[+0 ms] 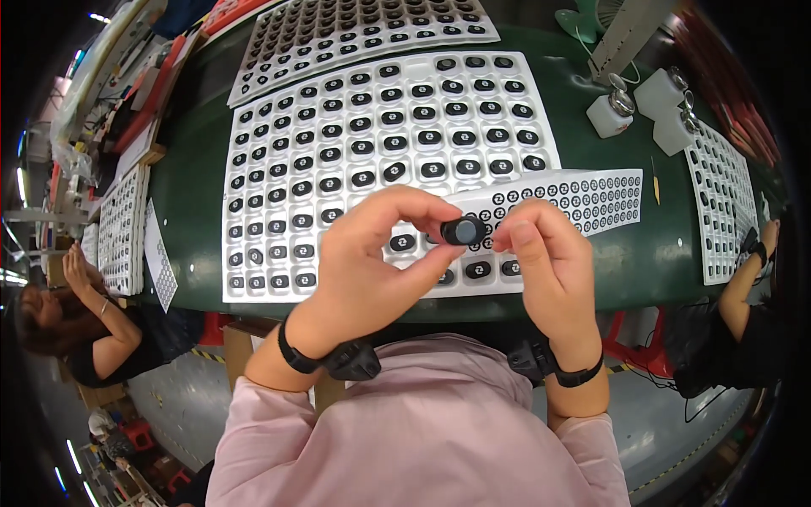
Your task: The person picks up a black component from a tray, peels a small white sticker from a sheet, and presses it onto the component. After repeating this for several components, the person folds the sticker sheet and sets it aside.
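Observation:
Between the thumb and forefinger of my left hand [372, 253] is a small black oval part [465, 231], its round dark-grey face showing. Close to its right side, my right hand [553, 270] is closed in a pinch; what its fingertips hold, if anything, is too small to make out. Both hands are above a white moulded tray [416, 69] filled with rows of similar black oval parts bearing round pale marks. A white sheet of round black stickers [591, 203] lies over the tray's right side, partly behind my right hand.
Another filled white tray [488, 35] lies at the far edge. Dispenser bottles [608, 117] and a thin yellow-handled tool [656, 188] are at the right on the green table [591, 262]. Co-workers sit at both sides, near a left tray [127, 228] and right tray [718, 203].

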`<state>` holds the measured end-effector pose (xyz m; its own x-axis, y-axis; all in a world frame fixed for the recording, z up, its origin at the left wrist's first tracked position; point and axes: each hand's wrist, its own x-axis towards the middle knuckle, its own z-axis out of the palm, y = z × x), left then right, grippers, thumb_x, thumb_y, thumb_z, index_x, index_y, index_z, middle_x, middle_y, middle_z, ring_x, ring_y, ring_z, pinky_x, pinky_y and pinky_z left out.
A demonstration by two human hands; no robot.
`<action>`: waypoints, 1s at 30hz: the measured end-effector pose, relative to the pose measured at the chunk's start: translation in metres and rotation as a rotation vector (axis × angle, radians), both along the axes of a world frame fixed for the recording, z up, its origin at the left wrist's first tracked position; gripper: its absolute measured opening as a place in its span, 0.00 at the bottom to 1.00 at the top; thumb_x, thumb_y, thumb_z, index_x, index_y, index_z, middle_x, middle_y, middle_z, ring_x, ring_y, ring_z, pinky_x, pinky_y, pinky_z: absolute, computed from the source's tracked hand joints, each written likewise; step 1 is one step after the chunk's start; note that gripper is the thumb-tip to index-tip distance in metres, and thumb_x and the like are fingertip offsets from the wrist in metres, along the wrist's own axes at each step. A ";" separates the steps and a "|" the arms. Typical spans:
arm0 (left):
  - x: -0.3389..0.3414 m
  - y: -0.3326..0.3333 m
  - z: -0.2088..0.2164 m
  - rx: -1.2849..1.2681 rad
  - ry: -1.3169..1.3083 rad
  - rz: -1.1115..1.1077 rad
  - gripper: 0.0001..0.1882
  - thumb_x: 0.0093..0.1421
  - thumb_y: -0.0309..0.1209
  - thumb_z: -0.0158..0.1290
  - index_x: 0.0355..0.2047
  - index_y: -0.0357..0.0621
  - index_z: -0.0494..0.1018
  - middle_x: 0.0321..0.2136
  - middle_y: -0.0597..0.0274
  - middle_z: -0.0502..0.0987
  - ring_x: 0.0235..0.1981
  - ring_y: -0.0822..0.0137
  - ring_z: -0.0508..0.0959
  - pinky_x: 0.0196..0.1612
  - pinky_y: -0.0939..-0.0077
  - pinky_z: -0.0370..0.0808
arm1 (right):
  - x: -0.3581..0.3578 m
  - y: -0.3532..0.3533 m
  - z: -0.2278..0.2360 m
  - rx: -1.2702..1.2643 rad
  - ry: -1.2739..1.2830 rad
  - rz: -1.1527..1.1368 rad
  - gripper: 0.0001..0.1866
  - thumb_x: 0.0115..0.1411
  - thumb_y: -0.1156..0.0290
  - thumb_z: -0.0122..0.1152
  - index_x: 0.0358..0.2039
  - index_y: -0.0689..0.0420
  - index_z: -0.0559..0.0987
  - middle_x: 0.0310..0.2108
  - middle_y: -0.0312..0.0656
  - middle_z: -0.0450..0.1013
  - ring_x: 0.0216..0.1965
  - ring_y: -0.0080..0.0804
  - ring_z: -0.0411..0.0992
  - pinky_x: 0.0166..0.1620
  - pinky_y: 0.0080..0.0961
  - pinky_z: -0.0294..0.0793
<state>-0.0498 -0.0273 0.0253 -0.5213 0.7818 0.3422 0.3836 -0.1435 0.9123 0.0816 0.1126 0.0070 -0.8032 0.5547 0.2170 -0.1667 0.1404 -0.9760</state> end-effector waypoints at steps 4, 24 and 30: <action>0.016 -0.006 -0.010 0.046 -0.138 0.029 0.17 0.47 0.12 0.59 0.39 0.32 0.72 0.35 0.56 0.77 0.38 0.69 0.76 0.43 0.75 0.74 | -0.009 -0.012 -0.001 -0.013 -0.054 -0.002 0.16 0.61 0.63 0.59 0.23 0.60 0.71 0.19 0.36 0.64 0.22 0.26 0.61 0.28 0.23 0.61; 0.020 -0.003 -0.028 -0.084 -0.103 0.055 0.16 0.50 0.13 0.58 0.40 0.32 0.70 0.37 0.54 0.77 0.38 0.69 0.76 0.45 0.76 0.74 | 0.012 0.025 -0.008 0.318 -0.172 -0.201 0.10 0.63 0.71 0.54 0.27 0.64 0.74 0.21 0.37 0.64 0.24 0.25 0.63 0.30 0.20 0.61; 0.015 0.012 -0.041 -0.045 -0.092 0.007 0.16 0.51 0.14 0.58 0.40 0.35 0.69 0.43 0.50 0.77 0.40 0.70 0.76 0.45 0.77 0.73 | -0.002 0.042 -0.012 0.762 -0.233 -0.170 0.04 0.52 0.79 0.62 0.29 0.61 0.76 0.25 0.39 0.69 0.29 0.32 0.68 0.34 0.26 0.66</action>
<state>-0.0349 -0.0157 -0.0162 -0.5543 0.7916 0.2570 0.2985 -0.0992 0.9492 0.0793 0.1549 -0.0055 -0.7924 0.4410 0.4215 0.1127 0.7848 -0.6094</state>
